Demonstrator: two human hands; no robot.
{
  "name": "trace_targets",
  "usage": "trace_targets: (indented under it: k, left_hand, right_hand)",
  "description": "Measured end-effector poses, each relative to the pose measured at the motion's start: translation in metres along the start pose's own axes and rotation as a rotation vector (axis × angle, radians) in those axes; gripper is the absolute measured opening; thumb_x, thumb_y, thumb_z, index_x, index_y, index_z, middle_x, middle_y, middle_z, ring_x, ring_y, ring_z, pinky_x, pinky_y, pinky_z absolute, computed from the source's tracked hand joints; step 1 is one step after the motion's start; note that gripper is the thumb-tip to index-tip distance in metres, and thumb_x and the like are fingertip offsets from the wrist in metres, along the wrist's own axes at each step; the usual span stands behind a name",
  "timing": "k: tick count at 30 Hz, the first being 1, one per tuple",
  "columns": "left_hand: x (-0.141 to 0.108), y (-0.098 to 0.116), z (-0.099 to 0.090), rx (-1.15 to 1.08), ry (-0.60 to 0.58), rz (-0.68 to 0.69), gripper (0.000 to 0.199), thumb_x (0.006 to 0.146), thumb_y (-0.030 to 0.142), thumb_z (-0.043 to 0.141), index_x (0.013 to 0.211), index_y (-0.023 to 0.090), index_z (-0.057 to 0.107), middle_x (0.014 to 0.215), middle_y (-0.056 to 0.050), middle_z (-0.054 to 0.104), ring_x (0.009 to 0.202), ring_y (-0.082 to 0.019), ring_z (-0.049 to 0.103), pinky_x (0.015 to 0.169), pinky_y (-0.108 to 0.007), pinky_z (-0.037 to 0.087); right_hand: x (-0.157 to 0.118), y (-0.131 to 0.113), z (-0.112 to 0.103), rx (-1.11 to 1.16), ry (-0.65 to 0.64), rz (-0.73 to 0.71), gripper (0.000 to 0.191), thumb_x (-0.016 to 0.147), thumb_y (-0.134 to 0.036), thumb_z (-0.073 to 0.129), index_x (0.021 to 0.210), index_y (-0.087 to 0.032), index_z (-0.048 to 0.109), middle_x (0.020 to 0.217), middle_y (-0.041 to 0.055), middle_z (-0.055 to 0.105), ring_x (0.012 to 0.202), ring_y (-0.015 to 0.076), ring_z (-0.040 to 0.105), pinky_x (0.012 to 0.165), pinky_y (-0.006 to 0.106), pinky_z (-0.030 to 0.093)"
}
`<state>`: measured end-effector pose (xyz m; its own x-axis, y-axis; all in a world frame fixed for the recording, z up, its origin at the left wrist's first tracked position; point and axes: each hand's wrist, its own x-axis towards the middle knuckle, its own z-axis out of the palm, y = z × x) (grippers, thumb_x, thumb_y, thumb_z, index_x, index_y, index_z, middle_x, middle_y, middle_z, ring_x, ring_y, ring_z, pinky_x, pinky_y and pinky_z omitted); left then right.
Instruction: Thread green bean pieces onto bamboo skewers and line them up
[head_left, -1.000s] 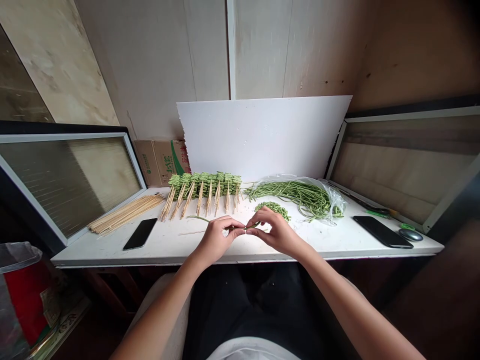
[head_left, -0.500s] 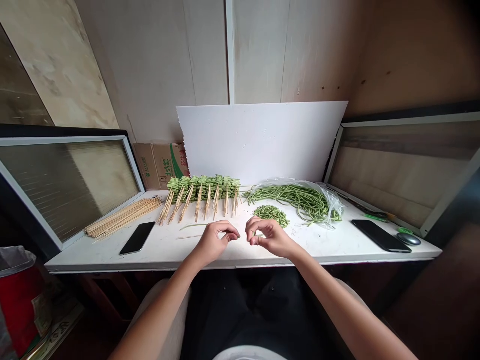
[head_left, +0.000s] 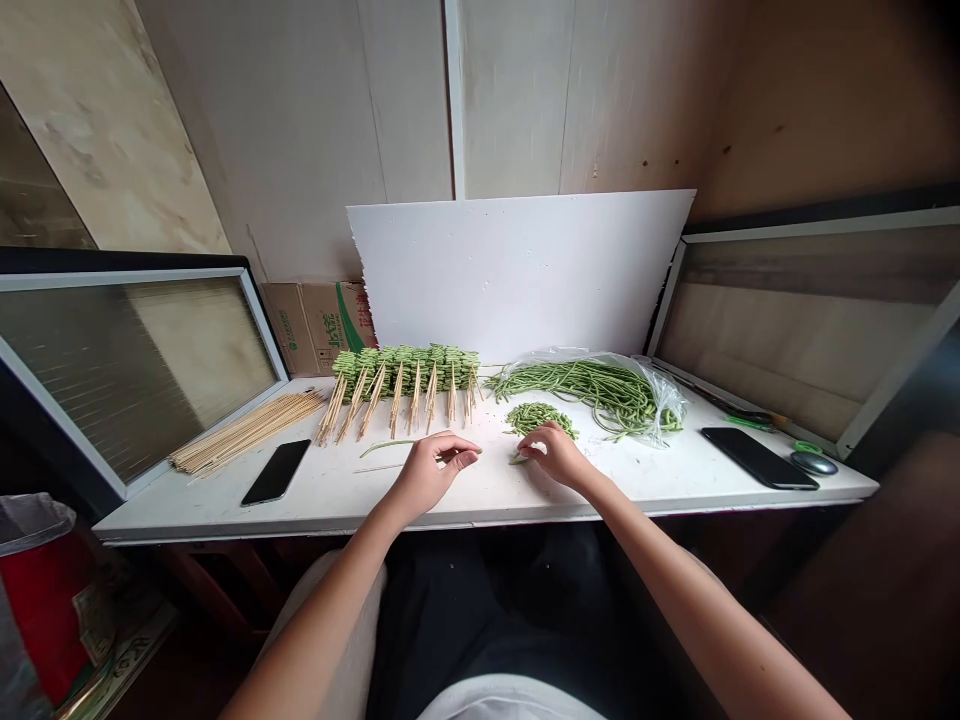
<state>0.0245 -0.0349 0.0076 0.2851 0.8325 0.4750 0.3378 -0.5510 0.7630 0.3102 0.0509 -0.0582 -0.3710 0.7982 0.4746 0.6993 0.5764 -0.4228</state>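
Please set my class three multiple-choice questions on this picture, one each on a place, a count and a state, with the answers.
1. Where is the pile of cut bean pieces?
A. Inside a cardboard box
B. Just beyond the right hand
C. On a smartphone

2. How many smartphones lie on the white table?
A. One
B. Three
C. Two

3. How do the uncut long beans lie?
A. Spilling from an open clear plastic bag
B. Tied in a bundle
C. Coiled in a bowl

Answers:
1. B: the pile sits directly past that hand.
2. C: one lies on the left, another on the right.
3. A: the bag's mouth lies open around them.
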Motion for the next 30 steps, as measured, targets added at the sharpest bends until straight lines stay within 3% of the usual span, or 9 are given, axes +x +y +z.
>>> trace_targets:
  k: [5,10,16,20,24,26,30]
  left_hand:
    - [0.000,0.000,0.000,0.006,-0.016,0.021,0.027,0.096,0.043,0.070,0.100,0.019,0.082,0.096,-0.009,0.076,0.087,-0.020,0.067,0.073,-0.029,0.050]
    - [0.000,-0.001,0.000,0.018,-0.024,0.018,0.028,0.097,0.044,0.070,0.100,0.019,0.082,0.096,-0.009,0.076,0.087,-0.021,0.067,0.072,-0.029,0.049]
    - [-0.001,-0.008,0.000,0.049,-0.073,0.037,0.034,0.104,0.044,0.058,0.113,0.021,0.081,0.105,-0.011,0.073,0.094,-0.021,0.068,0.082,-0.032,0.053]
    - [-0.001,-0.013,0.004,0.017,-0.095,0.040,0.034,0.104,0.042,0.056,0.121,0.022,0.078,0.110,-0.011,0.072,0.097,-0.021,0.069,0.087,-0.033,0.055]
    - [-0.001,-0.013,0.009,-0.093,-0.026,-0.045,0.046,0.096,0.037,0.070,0.138,0.018,0.067,0.095,-0.007,0.074,0.081,-0.018,0.068,0.082,-0.034,0.058]
    - [-0.001,-0.011,0.010,-0.131,-0.017,-0.071,0.053,0.093,0.036,0.074,0.141,0.017,0.063,0.090,-0.006,0.074,0.075,-0.017,0.067,0.080,-0.035,0.058]
    - [-0.002,-0.006,0.007,-0.147,-0.018,-0.076,0.052,0.091,0.039,0.077,0.137,0.017,0.066,0.089,-0.005,0.074,0.076,-0.017,0.069,0.082,-0.035,0.059]
  right_hand:
    - [0.000,0.018,0.007,-0.026,-0.010,-0.065,0.025,0.094,-0.039,0.068,0.087,-0.021,0.083,0.087,0.0115,0.078,0.096,0.0304,0.063,0.099,0.051,0.047]
    - [-0.001,0.021,0.011,-0.035,-0.050,-0.085,0.027,0.099,-0.026,0.057,0.091,-0.019,0.083,0.093,0.0123,0.079,0.095,0.0289,0.064,0.101,0.050,0.043]
    - [0.000,0.012,0.004,0.093,0.009,0.009,0.037,0.104,-0.036,0.050,0.096,-0.018,0.081,0.100,0.0129,0.079,0.100,0.0296,0.066,0.103,0.051,0.044]
    - [0.004,-0.021,-0.017,0.393,0.007,0.078,0.048,0.105,-0.054,0.048,0.105,-0.017,0.079,0.110,0.0143,0.079,0.104,0.0282,0.070,0.095,0.045,0.053]
    - [0.003,-0.075,-0.036,0.630,-0.156,0.010,0.049,0.100,-0.060,0.057,0.119,-0.018,0.075,0.104,0.0108,0.080,0.098,0.0241,0.073,0.080,0.035,0.056]
    - [-0.001,-0.099,-0.038,0.585,-0.194,-0.032,0.045,0.094,-0.059,0.068,0.114,-0.019,0.078,0.099,0.0090,0.080,0.091,0.0227,0.073,0.073,0.031,0.054]
    - [-0.005,-0.120,-0.036,0.489,-0.063,-0.074,0.033,0.095,-0.053,0.069,0.098,-0.022,0.081,0.099,0.0073,0.080,0.083,0.0201,0.070,0.067,0.030,0.051]
